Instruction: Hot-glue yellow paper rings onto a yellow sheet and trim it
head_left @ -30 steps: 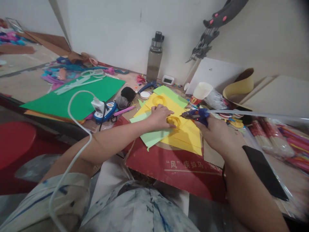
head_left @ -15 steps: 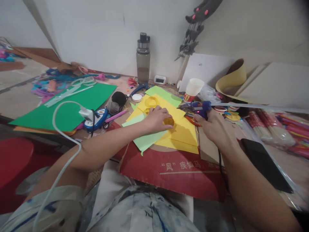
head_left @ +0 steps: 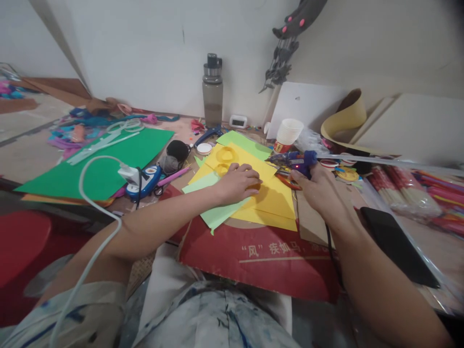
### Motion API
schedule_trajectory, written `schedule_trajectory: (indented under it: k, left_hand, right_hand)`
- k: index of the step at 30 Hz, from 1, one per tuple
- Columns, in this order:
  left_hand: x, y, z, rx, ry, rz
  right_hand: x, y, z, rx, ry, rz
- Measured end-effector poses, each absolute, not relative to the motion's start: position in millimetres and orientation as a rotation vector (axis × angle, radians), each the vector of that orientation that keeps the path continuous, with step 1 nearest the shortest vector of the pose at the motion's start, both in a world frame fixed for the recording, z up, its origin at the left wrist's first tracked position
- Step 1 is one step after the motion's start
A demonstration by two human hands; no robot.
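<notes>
My left hand [head_left: 239, 183] curls over a small yellow ring [head_left: 255, 185], pressing it down on the yellow paper [head_left: 271, 208]; the fingers hide most of it. Beyond that hand, more yellow paper rings [head_left: 225, 154] stand on the sheet. Light green paper [head_left: 217, 208] lies partly under my left wrist. My right hand [head_left: 315, 186] is wrapped round a blue glue gun [head_left: 304, 162], whose red light is lit. The gun's nozzle points left, over the yellow paper's right edge, and a long clear glue stick [head_left: 362, 158] extends from its back.
A bottle [head_left: 212, 96], a small clock [head_left: 238, 121] and paper cups [head_left: 289, 133] stand along the wall. A black phone [head_left: 398, 246] lies at the right. Green paper [head_left: 97, 179] and a white cable [head_left: 81, 188] are at the left.
My left hand's fingers have come down over the small yellow ring, covering more of it. My right hand still holds the glue gun in nearly the same place. The view has shifted slightly.
</notes>
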State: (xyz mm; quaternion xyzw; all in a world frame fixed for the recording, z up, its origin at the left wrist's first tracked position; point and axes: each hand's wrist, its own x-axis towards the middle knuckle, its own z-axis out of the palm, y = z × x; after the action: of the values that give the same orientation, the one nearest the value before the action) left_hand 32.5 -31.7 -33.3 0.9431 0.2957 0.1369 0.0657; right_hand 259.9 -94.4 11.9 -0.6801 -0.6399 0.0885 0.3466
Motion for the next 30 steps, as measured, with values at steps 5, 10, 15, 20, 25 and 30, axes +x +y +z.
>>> schedule_trajectory:
  k: [5, 10, 15, 20, 25, 30]
  left_hand:
    - [33, -30, -35, 2.86, 0.826, 0.38]
    - [32, -32, -35, 2.809, 0.872, 0.344]
    - [27, -32, -36, 2.776, 0.895, 0.458]
    - [27, -28, -35, 2.727, 0.931, 0.403]
    - [27, -24, -34, 2.727, 0.903, 0.402]
    - [28, -20, -33, 2.711, 0.883, 0.36]
  right_hand:
    - [261, -93, 10, -1.774, -1.656, 0.204]
    - [263, -89, 5, -1.705, -1.671, 0.221]
    - [264, -89, 6, -1.718, -1.65, 0.215]
    - [263, -90, 7, -1.735, -1.659, 0.225]
    - [264, -89, 5, -1.733, -1.67, 0.204]
    - [265, -88, 5, -1.748, -1.668, 0.218]
